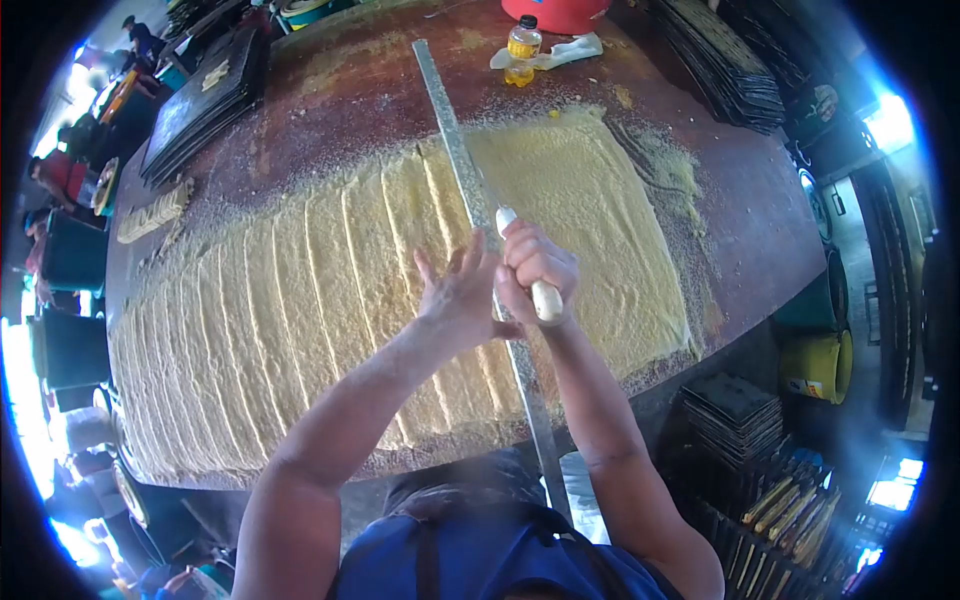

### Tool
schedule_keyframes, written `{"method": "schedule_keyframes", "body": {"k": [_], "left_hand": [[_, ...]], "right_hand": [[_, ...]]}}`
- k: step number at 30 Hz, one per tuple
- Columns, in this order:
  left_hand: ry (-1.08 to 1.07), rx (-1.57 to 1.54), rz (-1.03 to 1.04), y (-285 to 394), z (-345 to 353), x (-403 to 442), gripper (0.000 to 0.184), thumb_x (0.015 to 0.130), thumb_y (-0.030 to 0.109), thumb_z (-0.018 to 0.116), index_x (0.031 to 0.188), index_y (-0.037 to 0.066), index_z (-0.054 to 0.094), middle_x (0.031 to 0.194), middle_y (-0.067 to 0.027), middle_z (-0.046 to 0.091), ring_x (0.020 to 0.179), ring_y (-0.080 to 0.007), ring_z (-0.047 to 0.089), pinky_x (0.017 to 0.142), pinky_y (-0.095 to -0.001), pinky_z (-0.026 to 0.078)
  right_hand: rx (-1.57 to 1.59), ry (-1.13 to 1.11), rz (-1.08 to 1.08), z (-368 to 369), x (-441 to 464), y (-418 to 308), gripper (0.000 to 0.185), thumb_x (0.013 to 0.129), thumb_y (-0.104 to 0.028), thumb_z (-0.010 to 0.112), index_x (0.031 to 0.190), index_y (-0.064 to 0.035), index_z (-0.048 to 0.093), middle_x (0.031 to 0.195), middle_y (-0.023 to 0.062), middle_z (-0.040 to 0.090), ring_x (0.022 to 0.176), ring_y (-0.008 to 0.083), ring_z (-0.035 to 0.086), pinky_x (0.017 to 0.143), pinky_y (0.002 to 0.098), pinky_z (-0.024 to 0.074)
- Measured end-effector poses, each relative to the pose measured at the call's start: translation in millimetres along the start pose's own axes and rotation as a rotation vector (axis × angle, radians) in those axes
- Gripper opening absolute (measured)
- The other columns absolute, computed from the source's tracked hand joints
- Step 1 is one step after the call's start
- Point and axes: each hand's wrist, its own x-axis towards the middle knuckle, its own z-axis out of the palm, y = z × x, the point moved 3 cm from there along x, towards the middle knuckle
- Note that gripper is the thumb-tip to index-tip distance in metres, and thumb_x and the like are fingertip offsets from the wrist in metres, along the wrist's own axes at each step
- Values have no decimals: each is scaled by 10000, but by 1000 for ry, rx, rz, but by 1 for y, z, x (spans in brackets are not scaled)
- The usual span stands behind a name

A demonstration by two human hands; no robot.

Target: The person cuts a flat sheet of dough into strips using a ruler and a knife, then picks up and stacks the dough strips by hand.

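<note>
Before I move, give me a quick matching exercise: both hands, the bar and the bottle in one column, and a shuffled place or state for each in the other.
Things:
1. Left hand
2. Right hand
3. Bar
4. Bottle

Place or state:
A. Lying across the pale sheet and past its near edge
B. On the table, near the red tub
C. Closed around a white handle
D. Fingers spread, at the bar

Right pairs: 1-D, 2-C, 3-A, 4-B
</note>
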Motion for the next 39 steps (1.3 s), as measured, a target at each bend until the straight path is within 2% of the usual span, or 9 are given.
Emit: {"method": "schedule_keyframes", "body": {"k": [6, 8, 19, 29, 31, 33, 35, 37, 39], "left_hand": [[-16, 1, -52, 2, 1, -1, 1221, 635, 793, 732, 1573, 190, 234, 1664, -140, 47, 1532, -296, 121, 1138, -777, 45], [4, -10, -43, 1, 1, 0, 1308, 611, 619, 862, 1580, 98, 155, 1653, -167, 116, 1508, -343, 193, 1137, -777, 47], [109, -9, -86, 15, 3, -8, 1212, 572, 625, 878, 1526, 132, 316, 1656, -161, 124, 1520, -321, 173, 1163, -732, 53], [203, -438, -38, -33, 86, 65, 1098, 764, 408, 821, 1599, 197, 140, 1612, -153, 295, 1476, -330, 312, 1157, -721, 93], [221, -604, -2, -13, 75, 47, 1060, 809, 433, 769, 1605, 200, 110, 1608, -144, 311, 1476, -337, 311, 1161, -720, 66], [324, -342, -372, 49, 57, -12, 998, 877, 459, 661, 1608, 226, 23, 1648, -133, 209, 1521, -305, 195, 1144, -743, 55], [360, -294, -368, 56, 69, -14, 983, 886, 464, 630, 1606, 229, 4, 1660, -127, 161, 1538, -289, 117, 1129, -763, 50], [436, -270, -400, 57, 68, -11, 977, 879, 449, 643, 1607, 226, 31, 1644, -136, 208, 1534, -287, 137, 1148, -737, 44], [450, -285, -397, 56, 65, -9, 954, 876, 445, 646, 1604, 219, 72, 1637, -137, 229, 1529, -289, 154, 1163, -713, 45]], "right_hand": [[-5, -10, 7, -4, -42, -23, 309, 698, 76, 703, 668, -112, 460, 653, 32, 557, 623, 230, 586, 734, 428, 541], [18, -10, 48, -13, -58, -53, 307, 692, 80, 706, 675, -111, 466, 656, 29, 554, 623, 237, 584, 722, 429, 536], [-18, -17, 256, -80, -165, -306, 287, 675, 95, 688, 664, -113, 491, 700, 20, 573, 629, 188, 596, 739, 438, 522], [169, 180, 430, -152, -193, -452, 317, 752, 107, 666, 620, -98, 462, 657, 37, 569, 615, 193, 580, 704, 404, 512], [16, 264, 693, -165, -212, -449, 283, 773, 13, 699, 630, -82, 474, 616, 34, 552, 568, 165, 552, 679, 380, 516], [-313, 112, 1252, -170, -245, -437, 167, 771, -84, 783, 762, -30, 625, 734, 68, 630, 667, 191, 621, 736, 372, 533], [-371, -13, 1202, -147, -262, -417, 274, 749, -156, 829, 915, -23, 656, 852, 98, 667, 777, 227, 656, 803, 369, 534], [-481, -347, 1281, -125, -270, -400, 746, 685, -277, 891, 1319, -25, 588, 1182, 165, 675, 1082, 291, 667, 929, 378, 521], [-344, -280, 1366, -116, -271, -392, 832, 674, -227, 882, 1390, -4, 521, 1220, 173, 667, 1110, 261, 664, 963, 362, 508]]}}
